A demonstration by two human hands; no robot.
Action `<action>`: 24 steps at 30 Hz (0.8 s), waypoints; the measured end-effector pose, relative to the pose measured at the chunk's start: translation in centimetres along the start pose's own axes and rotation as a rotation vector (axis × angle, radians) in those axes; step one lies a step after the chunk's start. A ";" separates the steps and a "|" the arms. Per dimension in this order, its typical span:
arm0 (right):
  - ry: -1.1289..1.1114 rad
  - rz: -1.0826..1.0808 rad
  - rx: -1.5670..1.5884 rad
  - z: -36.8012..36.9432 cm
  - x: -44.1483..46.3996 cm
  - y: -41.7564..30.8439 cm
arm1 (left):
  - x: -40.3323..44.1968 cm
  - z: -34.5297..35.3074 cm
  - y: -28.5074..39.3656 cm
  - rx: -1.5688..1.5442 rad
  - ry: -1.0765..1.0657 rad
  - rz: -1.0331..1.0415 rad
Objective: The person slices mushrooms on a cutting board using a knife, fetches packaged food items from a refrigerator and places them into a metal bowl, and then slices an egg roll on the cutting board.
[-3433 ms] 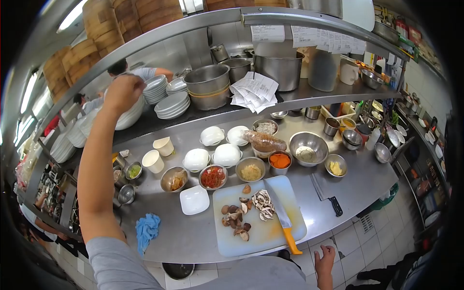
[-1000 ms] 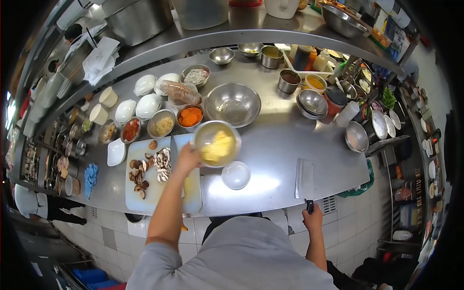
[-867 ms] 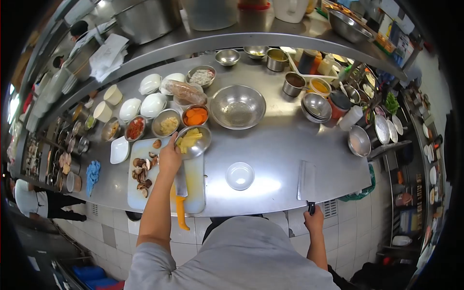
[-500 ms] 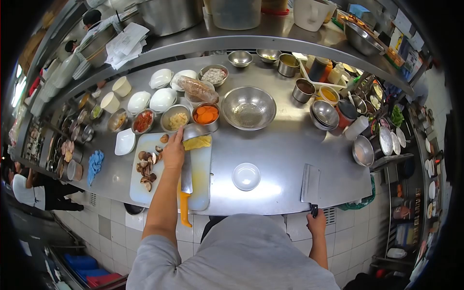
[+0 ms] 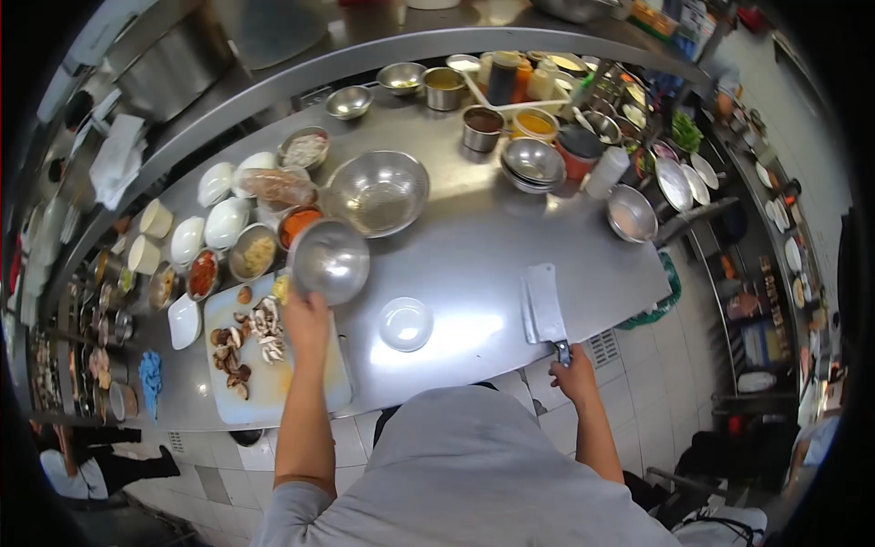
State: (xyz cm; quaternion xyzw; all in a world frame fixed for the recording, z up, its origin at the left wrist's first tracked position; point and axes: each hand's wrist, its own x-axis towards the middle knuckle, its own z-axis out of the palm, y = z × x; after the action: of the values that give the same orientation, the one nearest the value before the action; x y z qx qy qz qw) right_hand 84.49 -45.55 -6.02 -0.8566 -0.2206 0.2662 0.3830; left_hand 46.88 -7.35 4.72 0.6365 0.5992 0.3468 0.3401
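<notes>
My left hand (image 5: 308,321) grips the rim of a metal bowl (image 5: 332,261), lifted and tilted above the cutting board's far right side. Below it on the white cutting board (image 5: 239,409) lie sliced mushrooms (image 5: 267,328), dark mushroom pieces (image 5: 232,351) and a whole brown mushroom (image 5: 244,294). A yellow piece (image 5: 281,289) shows partly beside the bowl. My right hand (image 5: 573,374) is wrapped around the black handle of a cleaver (image 5: 543,305), its blade over the table's front right edge. A small white dish (image 5: 406,324) sits between my hands.
Behind the board stand bowls of orange slices (image 5: 298,223), chopped pale food (image 5: 254,252) and red food (image 5: 202,273). A large metal bowl (image 5: 378,193) is at the centre back. Stacked bowls (image 5: 533,165) and sauce bottles (image 5: 503,77) stand right. A shelf (image 5: 383,47) spans the back.
My left hand has raised the metal bowl off the board area, and sliced mushrooms have come into view. The orange-handled knife no longer shows. My view has shifted right; the cleaver stays in my right hand.
</notes>
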 end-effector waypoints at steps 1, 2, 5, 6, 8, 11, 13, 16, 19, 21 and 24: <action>-0.092 0.070 0.061 -0.3 0.0 -0.7 | 0.0 4.0 -2.7 -0.040 -0.042 0.026; -0.083 0.075 0.057 -0.6 -0.1 -1.7 | 0.0 7.8 -5.3 -0.082 -0.076 0.051; -0.051 0.055 -0.156 -1.5 -0.5 -4.4 | -2.6 13.8 -1.0 -0.227 -0.381 -0.147; -0.055 0.051 -0.159 -1.5 -0.3 -4.0 | -2.8 15.7 -1.0 -0.237 -0.414 -0.160; 0.034 -0.079 -0.252 -1.4 0.1 -2.7 | -3.1 18.2 -0.3 -0.357 -0.449 -0.187; 0.057 -0.205 -0.290 -1.0 0.5 -0.6 | -3.1 18.3 2.5 -0.327 -0.627 -0.330; 0.052 -0.203 -0.261 -0.7 0.5 0.5 | -2.1 17.2 1.9 -0.230 -0.567 -0.247; 0.082 -0.217 -0.238 -0.4 0.3 2.3 | 1.2 15.4 -1.7 -0.353 -0.144 -0.210; 0.074 -0.211 -0.161 -0.4 -0.6 2.8 | 8.0 11.1 -5.5 -0.745 0.209 -0.468; 0.068 -0.131 -0.149 -0.3 -1.2 3.1 | 11.7 9.6 -5.9 -0.755 0.307 -0.472; 0.139 -0.187 -0.170 -0.2 -2.1 3.5 | 16.6 7.9 -7.8 -0.707 0.017 -0.389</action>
State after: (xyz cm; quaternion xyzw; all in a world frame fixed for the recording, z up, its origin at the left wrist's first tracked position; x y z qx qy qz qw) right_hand 83.61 -49.00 -7.98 -0.8780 -0.2942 0.1499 0.3466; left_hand 50.16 9.45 -5.47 0.3519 0.5550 0.4659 0.5925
